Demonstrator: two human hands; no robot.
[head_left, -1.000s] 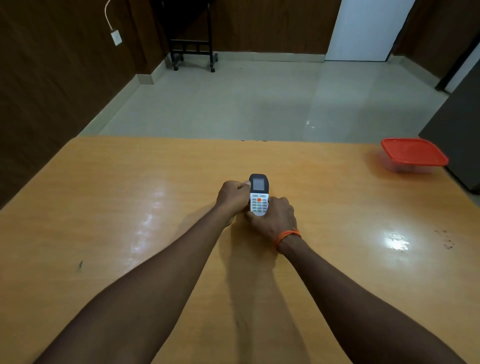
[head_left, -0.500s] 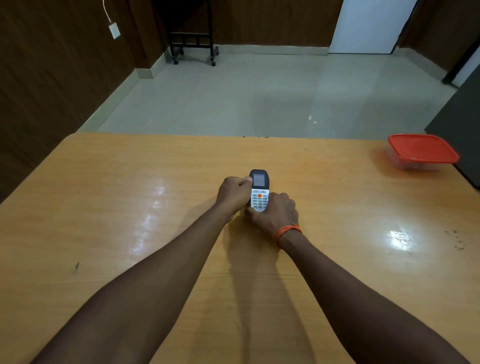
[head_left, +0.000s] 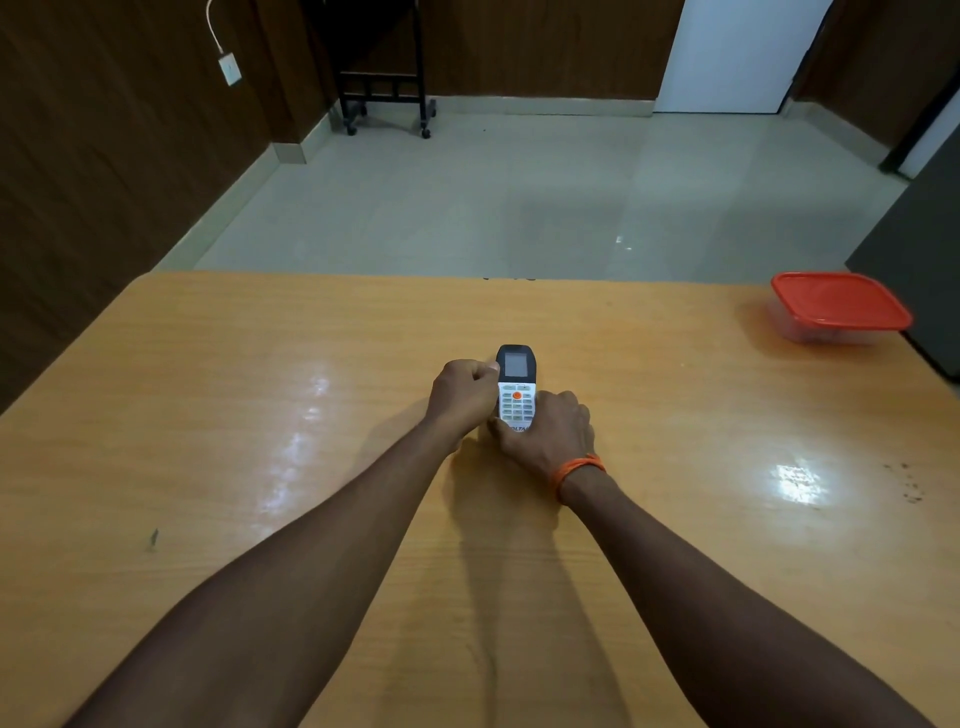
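A white remote control (head_left: 515, 387) with a dark screen end and an orange button sits at the middle of the wooden table (head_left: 208, 415), its screen end pointing away from me. My left hand (head_left: 462, 397) grips its left side with curled fingers, thumb near the screen. My right hand (head_left: 553, 434) wraps around its lower end and right side, hiding the bottom of the keypad. An orange band circles my right wrist.
A clear plastic box with a red lid (head_left: 839, 306) stands near the table's far right corner, beside a dark cabinet (head_left: 924, 270). Beyond the far table edge lies tiled floor, with a black wheeled stand (head_left: 384, 98) against the back wall.
Both hands keep the same hold on the remote. Only the camera view has shifted slightly, tilting down a little.
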